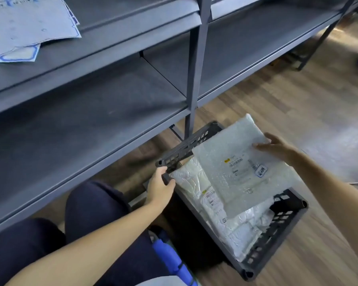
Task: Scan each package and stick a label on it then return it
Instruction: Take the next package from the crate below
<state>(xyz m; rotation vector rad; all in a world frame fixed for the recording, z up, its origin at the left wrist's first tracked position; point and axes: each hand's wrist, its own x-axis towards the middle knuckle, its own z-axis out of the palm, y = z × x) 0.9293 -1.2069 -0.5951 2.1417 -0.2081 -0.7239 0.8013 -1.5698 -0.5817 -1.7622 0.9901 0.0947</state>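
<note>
Holding hand: the right hand (275,146) pinched the far right edge of a flat translucent bubble-wrap package (238,168), thumb on top, fingers curled beneath.
Steadying hand: the left hand (160,187) gripped the near left rim of the black perforated plastic crate (277,234), fingers wrapped round it.
Package place: it hung tilted above the crate's far half, printed label and small blue-edged sticker (261,171) facing up.
Key relation: its long axis ran from the crate's far corner toward the near right wall; the right hand was nearer.
Below: other white packages (196,182) lay in the crate.
</note>
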